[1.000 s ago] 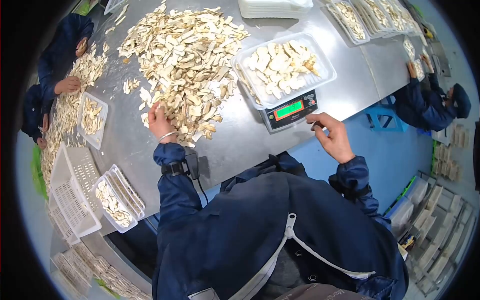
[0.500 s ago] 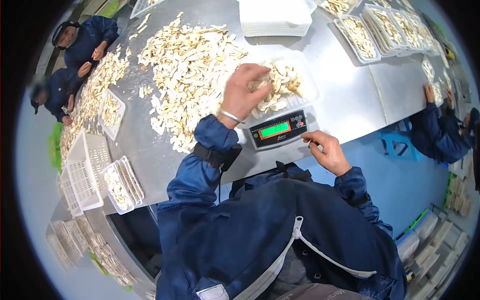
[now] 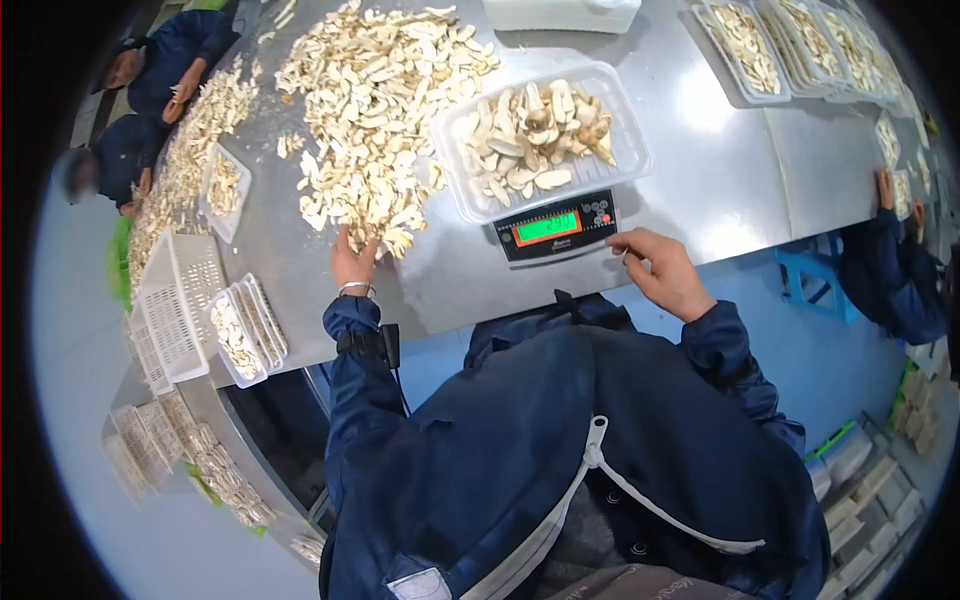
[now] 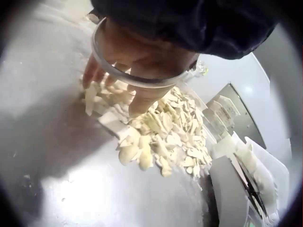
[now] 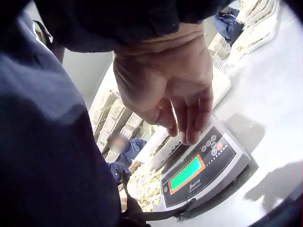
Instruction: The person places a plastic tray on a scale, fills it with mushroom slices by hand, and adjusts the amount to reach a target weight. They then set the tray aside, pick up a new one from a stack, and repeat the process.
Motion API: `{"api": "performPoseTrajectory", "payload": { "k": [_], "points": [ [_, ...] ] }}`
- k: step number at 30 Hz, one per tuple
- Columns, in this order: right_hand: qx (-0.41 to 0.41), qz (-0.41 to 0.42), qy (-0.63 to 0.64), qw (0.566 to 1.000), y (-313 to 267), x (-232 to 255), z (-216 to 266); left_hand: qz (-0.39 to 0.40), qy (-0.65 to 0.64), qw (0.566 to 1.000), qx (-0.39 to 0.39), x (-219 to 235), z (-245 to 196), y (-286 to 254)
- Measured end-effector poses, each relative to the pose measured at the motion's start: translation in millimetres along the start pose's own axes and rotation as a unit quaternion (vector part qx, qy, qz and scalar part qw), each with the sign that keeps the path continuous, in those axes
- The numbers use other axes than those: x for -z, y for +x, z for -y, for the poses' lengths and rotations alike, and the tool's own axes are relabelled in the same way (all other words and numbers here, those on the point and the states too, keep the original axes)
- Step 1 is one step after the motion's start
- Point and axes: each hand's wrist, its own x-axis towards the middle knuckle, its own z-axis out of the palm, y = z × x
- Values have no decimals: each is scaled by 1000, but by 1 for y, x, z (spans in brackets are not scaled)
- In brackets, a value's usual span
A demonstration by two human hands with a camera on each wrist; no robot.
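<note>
Pale sliced pieces, possibly mushroom, form a large pile (image 3: 370,110) on the metal table. At its near edge, my left hand (image 3: 352,268) reaches in; in the left wrist view the fingers of this hand (image 4: 142,66) extend down onto the pile (image 4: 177,130), fingertips partly hidden. A clear tray (image 3: 458,188) heaped with slices (image 3: 540,130) rests on the scale (image 3: 550,232), whose display glows green. Beside the scale's right corner my right hand (image 3: 665,275) hovers, fingers loosely bent. From the right wrist, this hand (image 5: 165,85) appears above the scale (image 5: 189,177), holding nothing visible.
A stack of white trays (image 3: 565,14) stands at the back, with filled trays (image 3: 745,50) to its right. A white basket (image 3: 185,300) and filled trays (image 3: 235,340) sit left. People (image 3: 180,60) work at left and another (image 3: 890,265) at right, near a blue stool (image 3: 815,285).
My left hand moved from the pile to over the tray, then back to the pile's near edge. The slices in the tray now stand higher. My right hand stayed beside the scale.
</note>
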Motion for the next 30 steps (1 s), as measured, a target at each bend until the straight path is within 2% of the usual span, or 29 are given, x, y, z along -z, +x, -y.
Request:
{"api": "performPoseTrajectory", "payload": {
  "k": [2,4,5,11,14,17,20,22,23,25,28,29,30],
  "points": [
    [-22,-8,15,1000,-1,0,3,-4,-28,999,20,-12,6,-6],
    [-15,-10,-20,1000,-2,1,3,-12,-67,997,46,-17,9,-7],
    [-15,-12,-27,999,-2,2,4,-38,-95,994,32,-19,7,-8],
    [-38,-28,-18,999,1,-3,15,-15,-118,992,32,-22,15,-1],
    [-42,-35,-12,998,2,-4,17,-33,-190,980,51,-22,19,0],
    [-42,-41,-10,998,0,-6,15,-36,-288,952,94,6,-10,0],
    [-33,-38,-13,999,2,-10,13,-22,-426,904,25,43,-86,2],
    [-14,-55,-28,998,7,-7,14,8,-425,904,-43,63,-136,6],
    [2,-73,-40,997,12,-3,17,6,-393,913,-106,69,-157,8],
    [0,-121,-44,992,25,9,35,32,-387,909,-152,73,-188,12],
    [93,-227,-82,966,61,24,52,82,-340,913,-211,72,-218,10],
    [142,-234,-105,956,76,25,54,130,-315,916,-211,70,-218,10],
    [189,-238,-127,944,90,23,57,112,-296,914,-253,72,-224,10]
  ]
}}
